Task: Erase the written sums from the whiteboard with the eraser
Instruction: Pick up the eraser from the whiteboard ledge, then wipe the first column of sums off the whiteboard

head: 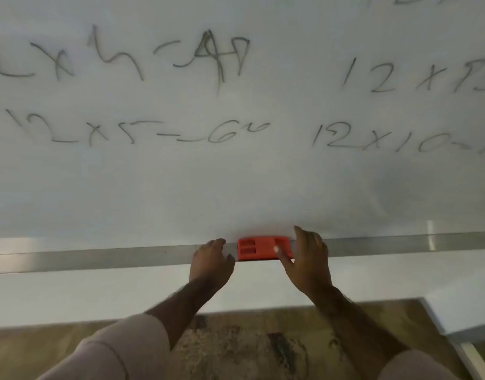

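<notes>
Beige sleeves: your two sleeves [120,349] are nearest, at the bottom edge, above a brown worn floor [249,346].
Left hand: your left hand [210,263] rests on the metal tray [98,257], just beside the eraser, fingers curled, holding nothing.
Right hand: your right hand [308,257] is on the right end of the eraser, thumb on top and fingers behind; the grip is not fully closed.
Eraser: the orange eraser [259,248] lies flat in the tray, between your hands.
Free room: the tray is bare to both sides.
Board: the whiteboard [235,187] is blank above the tray; the written sums [142,131] are higher, in two rows.
</notes>
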Tool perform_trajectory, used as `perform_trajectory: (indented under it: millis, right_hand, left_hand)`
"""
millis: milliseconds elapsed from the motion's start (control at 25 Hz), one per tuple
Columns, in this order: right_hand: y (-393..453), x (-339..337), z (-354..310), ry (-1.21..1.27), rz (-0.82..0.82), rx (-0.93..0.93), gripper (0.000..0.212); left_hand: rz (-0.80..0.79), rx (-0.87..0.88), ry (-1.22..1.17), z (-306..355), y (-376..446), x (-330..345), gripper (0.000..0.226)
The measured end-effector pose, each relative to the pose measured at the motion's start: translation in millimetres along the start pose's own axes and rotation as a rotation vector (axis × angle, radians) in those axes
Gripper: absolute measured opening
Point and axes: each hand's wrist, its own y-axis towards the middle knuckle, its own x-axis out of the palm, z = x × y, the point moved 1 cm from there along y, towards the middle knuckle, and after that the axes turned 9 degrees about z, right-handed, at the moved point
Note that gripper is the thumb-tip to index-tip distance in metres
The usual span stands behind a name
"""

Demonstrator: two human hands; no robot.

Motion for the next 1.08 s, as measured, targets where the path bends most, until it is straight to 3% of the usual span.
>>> perform_trajectory:
  millis: [160, 320, 600, 720, 880, 1080]
  right_hand:
    - [-11.3, 16.0, 5.4, 0.042, -0.138, 0.236, 0.060]
    - [-25.1, 25.2, -4.3, 0.092, -0.121, 0.273, 0.057]
    - [-32.9, 21.9, -30.3, 0.279, 0.082, 0.162, 0.058]
    - [-24.0, 12.5, -44.3, 0.331, 0.140, 0.091, 0.056]
    - [-7.7, -0.6, -59.6, 0.361, 0.185, -0.017, 0.056]
    - [27.7, -26.3, -93.3, 0.442, 0.296, -0.137, 0.046]
  left_hand:
    - [-0.170, 0.023, -0.073, 13.0, -7.8, 16.9, 0.047]
    - [-0.214, 0.000, -0.212, 20.1, -10.0, 26.8, 0.059]
    - [0.035, -0.186, -0.479, 13.7, -12.9, 4.9, 0.044]
    - [0.079, -0.246, -0.567, 10.1, -11.9, -7.6, 0.052]
    - [0.138, -0.175, -0.593, -1.4, -11.3, -29.7, 0.092]
    - [0.291, -0.035, -0.583, -9.4, -6.1, -80.7, 0.066]
